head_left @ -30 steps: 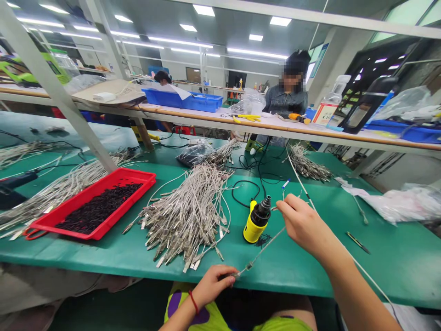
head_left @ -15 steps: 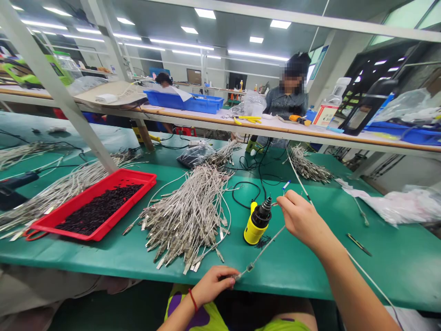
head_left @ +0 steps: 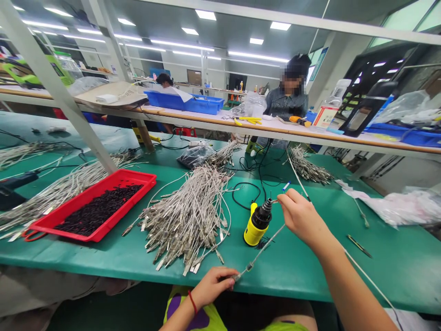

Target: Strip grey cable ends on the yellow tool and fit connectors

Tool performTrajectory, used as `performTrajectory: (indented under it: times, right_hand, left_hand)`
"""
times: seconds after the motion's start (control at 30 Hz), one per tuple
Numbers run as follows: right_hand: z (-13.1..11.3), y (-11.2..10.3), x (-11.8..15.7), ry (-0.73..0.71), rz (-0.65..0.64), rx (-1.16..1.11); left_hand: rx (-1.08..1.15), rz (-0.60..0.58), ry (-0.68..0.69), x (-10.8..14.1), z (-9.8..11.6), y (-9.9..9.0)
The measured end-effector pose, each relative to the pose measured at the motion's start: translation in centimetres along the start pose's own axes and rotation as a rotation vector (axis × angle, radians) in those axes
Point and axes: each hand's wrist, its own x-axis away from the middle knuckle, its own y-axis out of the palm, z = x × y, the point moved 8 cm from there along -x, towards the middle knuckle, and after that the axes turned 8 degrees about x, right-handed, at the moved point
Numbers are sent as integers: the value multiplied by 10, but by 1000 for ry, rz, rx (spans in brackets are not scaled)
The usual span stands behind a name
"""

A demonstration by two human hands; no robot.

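Observation:
Near the table's front edge, my left hand (head_left: 214, 284) pinches the connector end of a pale cable (head_left: 263, 248). The cable runs up to the right to my right hand (head_left: 296, 212), whose closed fingers hold it by the thin wire end. That wire end is beside the dark nozzle of a yellow heat gun (head_left: 254, 233), which stands upright on the green table (head_left: 292, 271). Left of the gun lies a large heap of pale cables (head_left: 193, 216) with metal connectors. Small black pieces lie at the gun's base.
A red tray (head_left: 93, 237) of small black pieces is at the left, near more cables (head_left: 72, 188). Tweezers (head_left: 359, 246) and a plastic bag (head_left: 396, 207) lie at the right. A shelf (head_left: 206, 120) spans the back, and a person (head_left: 287, 99) sits beyond it.
My right hand has shifted very slightly, with the wire end still by the nozzle. My left hand has hardly moved.

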Motion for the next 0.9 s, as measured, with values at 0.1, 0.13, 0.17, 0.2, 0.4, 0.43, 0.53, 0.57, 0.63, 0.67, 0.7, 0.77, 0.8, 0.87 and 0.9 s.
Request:
performTrajectory:
  times: [0.1, 0.13, 0.17, 0.2, 0.4, 0.43, 0.53, 0.57, 0.63, 0.67, 0.7, 0.77, 0.8, 0.87, 0.9]
  right_hand:
    - [0, 1, -2, 1, -1, 21]
    - [0, 2, -3, 1, 0, 24]
    - [0, 2, -4, 1, 0, 22]
    - [1, 3, -5, 6, -3, 20]
    - [19, -34, 15, 354, 341, -119]
    - [21, -43, 27, 457, 448, -239]
    - [12, -38, 75, 755, 649, -903]
    - [1, -27, 90, 835, 660, -1178]
    - [-36, -2, 115, 969, 584, -1656]
    - [-58, 8, 124, 1019, 515, -1851]
    - [-80, 18, 132, 1060, 427, -2015]
    - [-120, 31, 144, 1107, 240, -2256]
    - [-136, 35, 149, 1117, 157, -2333]
    - [-156, 41, 155, 1125, 47, -2409]
    - [-161, 43, 157, 1126, 18, -2418]
  left_hand:
    - [-1, 1, 0, 0, -1, 0]
    - [-2, 0, -1, 0, -1, 1]
    - [-3, -1, -1, 0, -1, 1]
    - [-5, -3, -1, 0, -2, 1]
    - [-37, -28, 10, 0, 6, 2]
    - [-52, -40, 21, 1, 10, 3]
    - [-98, -117, 63, 7, 25, 14]
    - [-105, -154, 72, 10, 31, 20]
    - [-120, -210, 84, 17, 47, 32]
    - [-122, -221, 89, 20, 59, 37]
    - [-132, -208, 100, 22, 72, 40]
    - [-79, -147, 128, 24, 105, 44]
    - [-18, -110, 133, 24, 121, 45]
    - [132, -12, 162, 23, 152, 43]
    - [213, 19, 187, 22, 165, 43]
